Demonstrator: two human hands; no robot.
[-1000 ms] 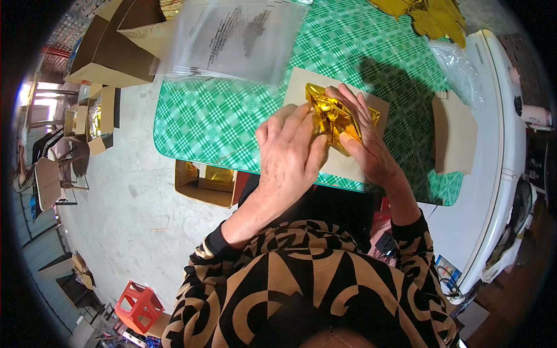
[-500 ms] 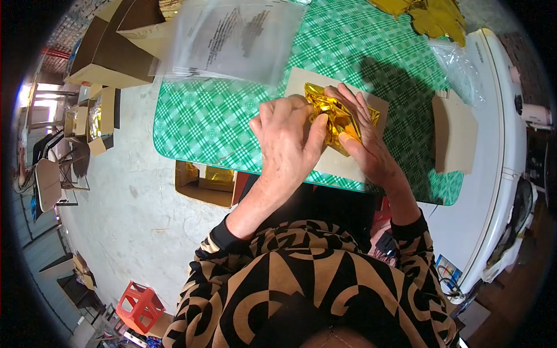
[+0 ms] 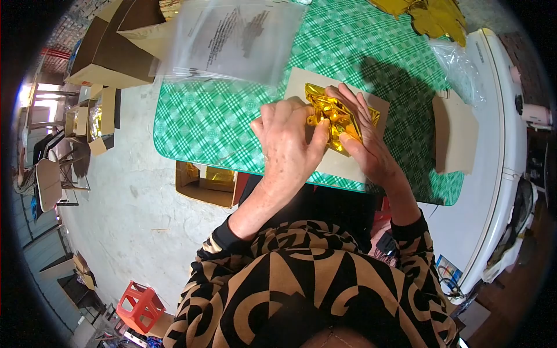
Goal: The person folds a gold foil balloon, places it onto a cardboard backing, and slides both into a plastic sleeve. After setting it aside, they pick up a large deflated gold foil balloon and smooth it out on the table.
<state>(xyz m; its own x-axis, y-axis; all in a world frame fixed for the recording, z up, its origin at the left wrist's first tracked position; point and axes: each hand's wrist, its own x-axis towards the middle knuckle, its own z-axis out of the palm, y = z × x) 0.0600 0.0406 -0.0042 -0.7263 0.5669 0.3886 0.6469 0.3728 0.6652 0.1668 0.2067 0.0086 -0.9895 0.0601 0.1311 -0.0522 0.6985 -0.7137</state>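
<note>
A crumpled piece of shiny gold foil (image 3: 337, 123) lies over a beige cardboard sheet (image 3: 339, 165) on the table. My left hand (image 3: 289, 132) is at its left side, with thumb and fingers pinching the foil's edge. From the right, my right hand (image 3: 366, 139) holds the foil, its thumb pressed on the near side and its fingers stretched along the far side. Whether the foil wraps anything inside cannot be seen.
The table has a green checked cloth (image 3: 203, 124). Clear plastic bags (image 3: 232, 40) are stacked at the back left, beside an open carton (image 3: 116, 52). Gold sheets (image 3: 438, 17) lie at the back right, and a cardboard piece (image 3: 455, 136) at right. Below stands a box (image 3: 203, 194).
My left hand has shifted very slightly, and a little more of the gold foil shows between its thumb and fingers. My right hand stays in place.
</note>
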